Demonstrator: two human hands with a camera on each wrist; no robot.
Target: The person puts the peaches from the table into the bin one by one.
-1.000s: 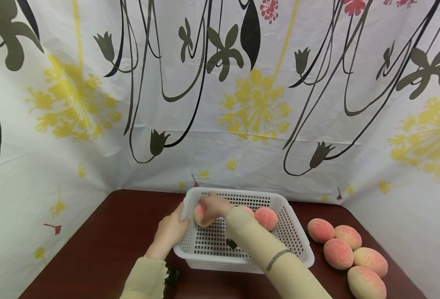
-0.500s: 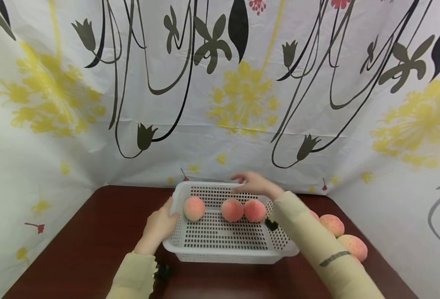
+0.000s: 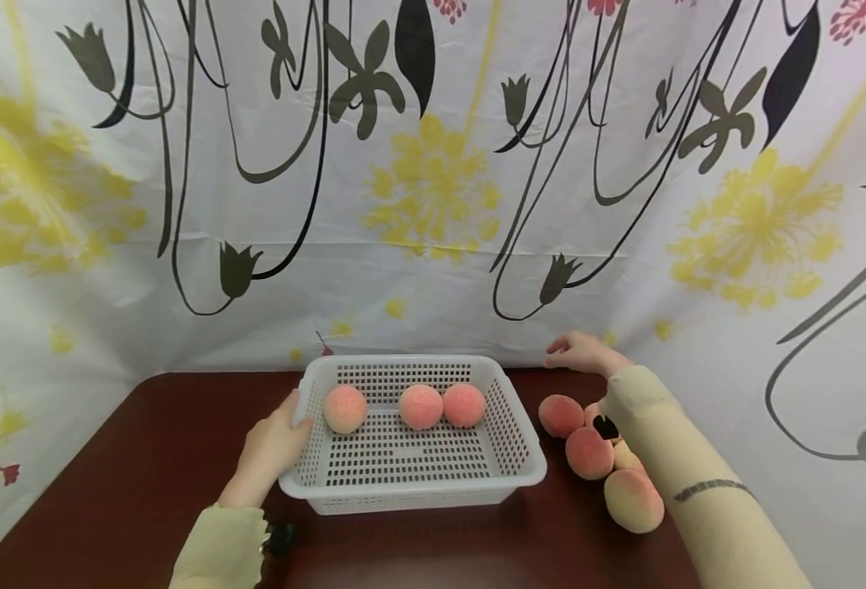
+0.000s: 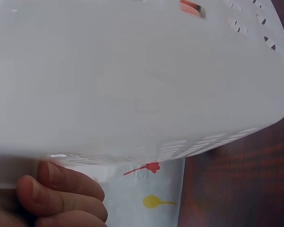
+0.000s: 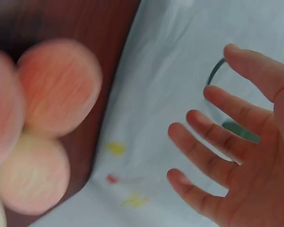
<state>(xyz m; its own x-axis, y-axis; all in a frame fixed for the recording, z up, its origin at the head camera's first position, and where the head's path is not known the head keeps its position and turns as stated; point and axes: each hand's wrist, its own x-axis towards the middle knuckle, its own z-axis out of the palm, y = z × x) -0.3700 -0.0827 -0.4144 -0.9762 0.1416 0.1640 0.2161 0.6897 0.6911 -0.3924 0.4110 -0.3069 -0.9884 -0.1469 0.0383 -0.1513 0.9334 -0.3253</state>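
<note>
We see the left hand [image 3: 272,446] clamped on the left side of the white basket [image 3: 410,493], three peaches [image 3: 421,407] inside; the right hand [image 3: 583,353] (fingers spread apart) hovers near the peach pile [image 3: 590,453] on the surface [image 3: 160,458].

Basket [image 3: 418,493], peaches [image 3: 590,454] alongside, on table [image 3: 418,550] (reddish-brown)

- We look into a small screened-off nook; whether it belongs to a home, studio or lab, we cannot tell.
- We see creased white sheeting [image 3: 293,307] hung at the back and both sides — printed with yellow blooms [image 3: 434,190] and dark leaves [image 3: 415,53].
- We find a dark reddish-brown tabletop [image 3: 145,458] reaching back to that sheeting.
</note>
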